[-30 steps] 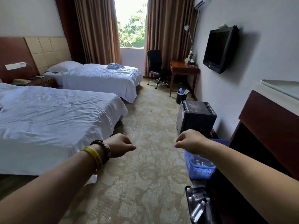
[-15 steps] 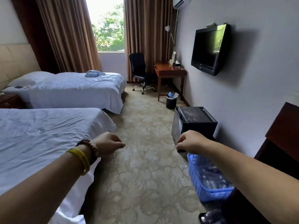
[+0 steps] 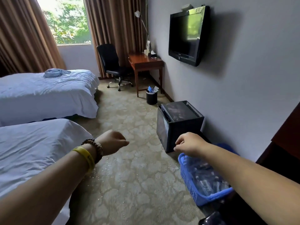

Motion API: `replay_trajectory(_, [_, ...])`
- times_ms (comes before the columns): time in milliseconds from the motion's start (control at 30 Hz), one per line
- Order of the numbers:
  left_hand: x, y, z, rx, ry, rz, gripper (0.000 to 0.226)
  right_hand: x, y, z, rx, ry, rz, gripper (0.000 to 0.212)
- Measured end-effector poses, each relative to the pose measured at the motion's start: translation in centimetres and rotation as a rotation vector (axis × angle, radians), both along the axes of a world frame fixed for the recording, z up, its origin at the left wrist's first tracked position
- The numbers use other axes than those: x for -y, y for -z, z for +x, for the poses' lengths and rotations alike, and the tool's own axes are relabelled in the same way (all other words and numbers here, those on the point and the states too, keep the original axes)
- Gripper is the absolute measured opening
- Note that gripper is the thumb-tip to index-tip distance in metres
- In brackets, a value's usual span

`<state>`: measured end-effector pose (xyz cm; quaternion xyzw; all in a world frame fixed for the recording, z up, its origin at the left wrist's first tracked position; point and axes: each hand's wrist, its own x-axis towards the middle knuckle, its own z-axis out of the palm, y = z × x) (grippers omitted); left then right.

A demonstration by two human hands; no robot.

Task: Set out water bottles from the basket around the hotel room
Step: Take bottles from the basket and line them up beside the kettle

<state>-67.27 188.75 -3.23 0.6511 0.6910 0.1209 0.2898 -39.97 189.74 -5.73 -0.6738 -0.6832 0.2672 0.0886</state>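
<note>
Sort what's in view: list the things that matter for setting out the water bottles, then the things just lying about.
For the job:
blue basket
water bottles inside it
left hand
right hand
desk, a likely spot

Just lying about:
waste bin
office chair
television
black box
bundled cloth

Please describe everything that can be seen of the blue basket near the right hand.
The blue basket is rectangular and looks like plastic, with slotted walls and a thicker rim. It sits low at the right, in front of the black mini fridge and beside dark wooden furniture; what it stands on is hidden. Inside lie clear water bottles, blurred and hard to count. The right hand hovers above its far corner, loosely curled, and the forearm crosses over it and hides part. Nothing visibly grips it.
</note>
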Motion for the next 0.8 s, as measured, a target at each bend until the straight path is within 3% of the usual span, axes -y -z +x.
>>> replay_trajectory(333, [-20.1, 0.7, 14.2, -0.118, 0.234, 0.033, 0.032, -14.2, 1.1, 12.8, -0.008, 0.225, -0.008, 0.022])
replay_trajectory(800, [-37.5, 4.3, 31.1, -0.146, 0.769, 0.054, 0.032, -20.5, 3.5, 24.8, -0.003, 0.648, -0.094, 0.024])
